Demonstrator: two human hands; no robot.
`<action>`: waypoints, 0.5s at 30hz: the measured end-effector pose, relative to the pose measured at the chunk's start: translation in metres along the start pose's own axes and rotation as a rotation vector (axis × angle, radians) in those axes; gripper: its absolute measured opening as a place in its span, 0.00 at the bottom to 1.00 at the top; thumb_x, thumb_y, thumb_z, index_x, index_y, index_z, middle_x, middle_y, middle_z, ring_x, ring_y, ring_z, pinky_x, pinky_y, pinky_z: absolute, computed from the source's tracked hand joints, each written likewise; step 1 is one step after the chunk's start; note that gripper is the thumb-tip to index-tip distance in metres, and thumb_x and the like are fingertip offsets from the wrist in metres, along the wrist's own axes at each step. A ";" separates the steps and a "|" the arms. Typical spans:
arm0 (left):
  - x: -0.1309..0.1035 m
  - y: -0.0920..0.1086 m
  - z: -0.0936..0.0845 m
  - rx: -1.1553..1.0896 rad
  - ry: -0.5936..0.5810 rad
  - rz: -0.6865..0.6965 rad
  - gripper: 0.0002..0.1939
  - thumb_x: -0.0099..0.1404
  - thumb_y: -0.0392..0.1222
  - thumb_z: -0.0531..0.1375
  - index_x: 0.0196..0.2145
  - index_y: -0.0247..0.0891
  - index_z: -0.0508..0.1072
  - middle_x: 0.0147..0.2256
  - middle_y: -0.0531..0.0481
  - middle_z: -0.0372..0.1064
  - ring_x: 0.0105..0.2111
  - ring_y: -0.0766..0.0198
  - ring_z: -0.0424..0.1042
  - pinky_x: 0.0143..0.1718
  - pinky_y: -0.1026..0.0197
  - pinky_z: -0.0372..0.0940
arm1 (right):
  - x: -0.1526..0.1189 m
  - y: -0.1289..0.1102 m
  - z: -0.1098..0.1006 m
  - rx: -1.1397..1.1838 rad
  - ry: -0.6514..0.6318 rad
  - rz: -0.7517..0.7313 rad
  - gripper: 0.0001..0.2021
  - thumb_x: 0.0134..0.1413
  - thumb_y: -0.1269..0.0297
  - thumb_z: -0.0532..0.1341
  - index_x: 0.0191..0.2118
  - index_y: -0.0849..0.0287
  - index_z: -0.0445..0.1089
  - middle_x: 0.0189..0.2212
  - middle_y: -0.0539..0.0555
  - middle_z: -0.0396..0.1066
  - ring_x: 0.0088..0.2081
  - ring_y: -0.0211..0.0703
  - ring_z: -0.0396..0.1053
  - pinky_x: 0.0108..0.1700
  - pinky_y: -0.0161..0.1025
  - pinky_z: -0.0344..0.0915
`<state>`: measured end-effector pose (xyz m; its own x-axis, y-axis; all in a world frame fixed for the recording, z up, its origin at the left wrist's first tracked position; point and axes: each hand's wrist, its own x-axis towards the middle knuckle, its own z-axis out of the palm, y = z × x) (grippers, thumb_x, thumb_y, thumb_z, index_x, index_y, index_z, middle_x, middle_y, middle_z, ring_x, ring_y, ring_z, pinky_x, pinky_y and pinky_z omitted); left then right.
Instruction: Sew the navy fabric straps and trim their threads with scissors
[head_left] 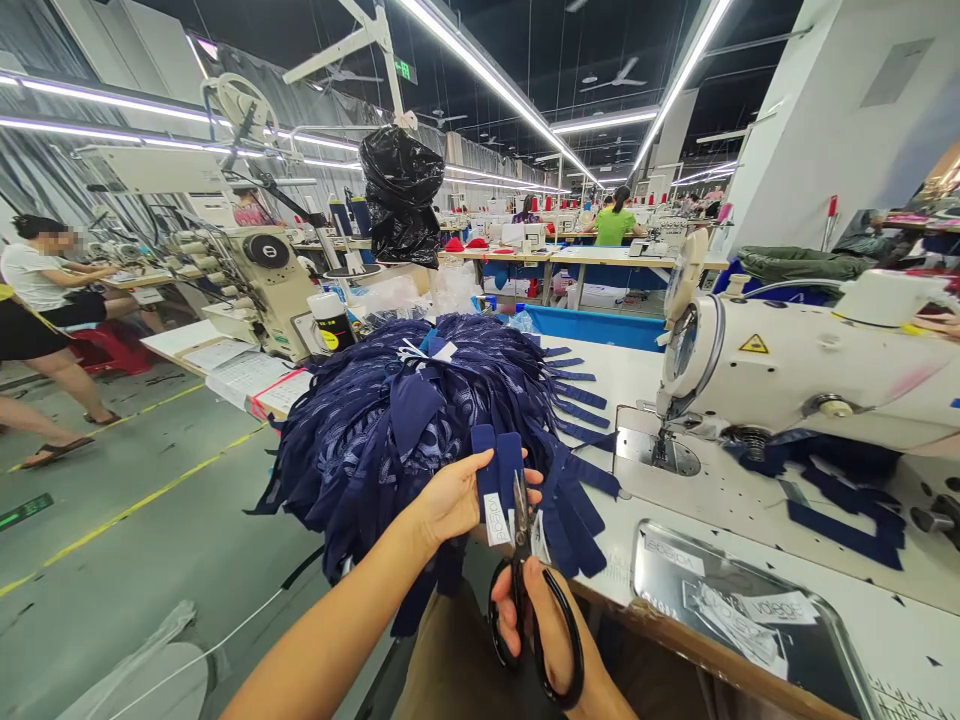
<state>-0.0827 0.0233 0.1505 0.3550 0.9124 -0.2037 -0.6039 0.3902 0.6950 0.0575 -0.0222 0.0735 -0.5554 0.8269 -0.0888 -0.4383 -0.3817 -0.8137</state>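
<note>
My left hand [459, 497] is closed on a navy fabric strip [510, 455], with a white woven label [496, 519] hanging at its lower end. In my right hand [551, 615] is a pair of scissors [521, 545] with black handles, its blades pointing up beside the strip and label. Whether the blades touch the fabric I cannot tell. Just behind both hands lies a big heap of navy garment pieces [420, 410], its straps fanning out to the right over the table.
To the right stands a white sewing machine [810, 360] with navy fabric under its arm. A metal tray [750, 560] of loose labels sits at the front right. Another machine [266, 280] and a spray can [330, 322] are at the left. People sit in the background.
</note>
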 end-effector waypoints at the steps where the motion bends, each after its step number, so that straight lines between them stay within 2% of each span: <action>1: 0.000 0.000 -0.001 -0.006 0.003 0.002 0.17 0.63 0.41 0.47 0.43 0.28 0.68 0.38 0.36 0.71 0.37 0.52 0.72 0.46 0.49 0.55 | -0.003 0.002 -0.003 -0.008 -0.003 -0.021 0.26 0.45 0.40 0.55 0.25 0.65 0.67 0.15 0.47 0.60 0.14 0.29 0.57 0.17 0.29 0.51; 7: -0.001 -0.001 -0.006 -0.001 0.009 0.028 0.17 0.63 0.39 0.47 0.43 0.26 0.68 0.39 0.35 0.71 0.37 0.53 0.72 0.46 0.50 0.56 | -0.022 0.006 -0.009 -0.022 0.052 -0.002 0.26 0.49 0.41 0.52 0.27 0.64 0.67 0.17 0.48 0.61 0.16 0.31 0.59 0.20 0.31 0.53; 10: -0.001 -0.003 -0.007 0.023 0.003 0.049 0.15 0.62 0.37 0.49 0.41 0.26 0.69 0.38 0.36 0.72 0.38 0.53 0.71 0.45 0.50 0.57 | -0.026 0.006 -0.009 -0.033 0.073 0.030 0.26 0.49 0.41 0.51 0.27 0.64 0.67 0.17 0.48 0.61 0.17 0.32 0.60 0.21 0.32 0.53; 15: -0.002 -0.003 -0.006 0.064 0.047 0.066 0.12 0.60 0.34 0.51 0.38 0.27 0.71 0.38 0.37 0.72 0.37 0.52 0.72 0.43 0.51 0.60 | -0.025 0.010 -0.012 -0.063 0.032 0.093 0.29 0.44 0.37 0.52 0.27 0.64 0.68 0.17 0.50 0.63 0.16 0.34 0.61 0.21 0.33 0.54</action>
<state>-0.0859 0.0213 0.1442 0.2813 0.9413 -0.1867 -0.5779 0.3214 0.7502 0.0756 -0.0418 0.0604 -0.5678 0.8025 -0.1830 -0.3400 -0.4312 -0.8357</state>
